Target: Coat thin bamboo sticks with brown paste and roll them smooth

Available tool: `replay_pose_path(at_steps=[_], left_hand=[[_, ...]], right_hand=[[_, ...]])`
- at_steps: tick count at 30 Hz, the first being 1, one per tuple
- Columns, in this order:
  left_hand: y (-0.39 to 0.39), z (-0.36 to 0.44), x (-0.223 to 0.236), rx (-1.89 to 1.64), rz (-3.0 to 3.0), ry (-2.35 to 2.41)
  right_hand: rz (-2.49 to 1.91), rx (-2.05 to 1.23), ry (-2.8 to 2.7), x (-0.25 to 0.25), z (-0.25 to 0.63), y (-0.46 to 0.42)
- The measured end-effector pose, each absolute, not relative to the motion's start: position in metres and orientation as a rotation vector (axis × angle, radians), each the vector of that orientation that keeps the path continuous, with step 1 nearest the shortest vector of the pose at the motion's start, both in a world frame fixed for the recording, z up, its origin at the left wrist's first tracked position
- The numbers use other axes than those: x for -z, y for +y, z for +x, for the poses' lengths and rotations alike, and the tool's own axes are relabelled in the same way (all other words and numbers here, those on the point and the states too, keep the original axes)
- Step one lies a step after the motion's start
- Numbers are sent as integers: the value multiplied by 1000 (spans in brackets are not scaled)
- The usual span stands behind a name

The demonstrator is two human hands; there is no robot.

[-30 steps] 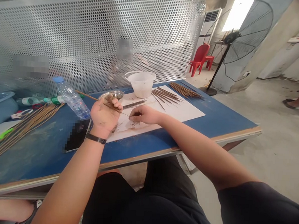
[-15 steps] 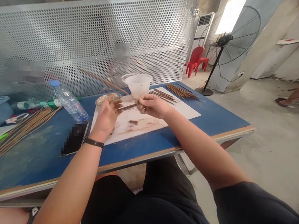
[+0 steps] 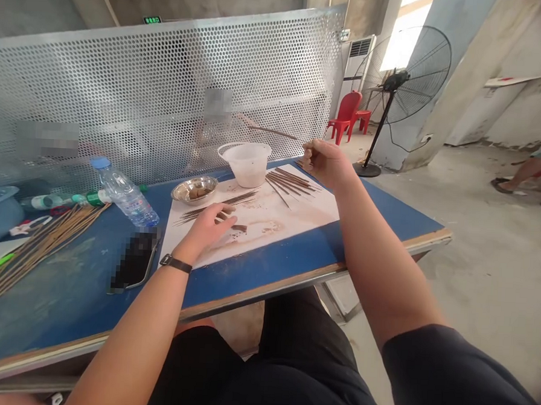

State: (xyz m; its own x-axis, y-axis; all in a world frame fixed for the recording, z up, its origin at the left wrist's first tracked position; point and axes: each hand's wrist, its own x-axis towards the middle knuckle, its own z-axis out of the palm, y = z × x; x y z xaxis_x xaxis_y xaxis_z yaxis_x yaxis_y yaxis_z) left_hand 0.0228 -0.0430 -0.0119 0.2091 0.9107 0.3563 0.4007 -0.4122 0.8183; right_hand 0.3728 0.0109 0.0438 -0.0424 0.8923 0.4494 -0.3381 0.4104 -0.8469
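My left hand [image 3: 208, 226] lies low over the white board [image 3: 269, 217], fingers extended and holding nothing. It is nearest to a thin bunch of dark brown coated sticks [image 3: 218, 207] and a small brown lump [image 3: 239, 228]. My right hand [image 3: 324, 163] is raised at the far edge of the board, its fingertips pinching one long thin brown stick [image 3: 274, 132]. The stick points left, above the white plastic jug [image 3: 246, 165]. Below that hand lies a fan of loose coated sticks [image 3: 292, 181]. A steel bowl [image 3: 194, 190] holds brown paste.
A water bottle [image 3: 126, 195] and a masked phone [image 3: 135, 261] lie left on the blue table [image 3: 286, 251], beside a bundle of long bare sticks [image 3: 36, 252]. A perforated metal screen [image 3: 158, 94] stands behind, with a person [image 3: 215, 118] beyond it. Red chairs [image 3: 345, 116] and a standing fan [image 3: 407, 70] are right.
My right hand has moved up and right to the board's far edge, now with the long stick. My left hand has let go and dropped toward the board. The view has turned slightly.
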Motion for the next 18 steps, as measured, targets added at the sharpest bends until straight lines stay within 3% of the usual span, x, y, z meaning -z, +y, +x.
replay_pose_path(at_steps=[6,18], left_hand=[[-43,18,9,-785,2255,1451],[-43,17,9,-738,2369,1413]], right_hand=[[-787,-1084,-1178,-13,415,32],[-1547,-860,-1304,14,422,41]])
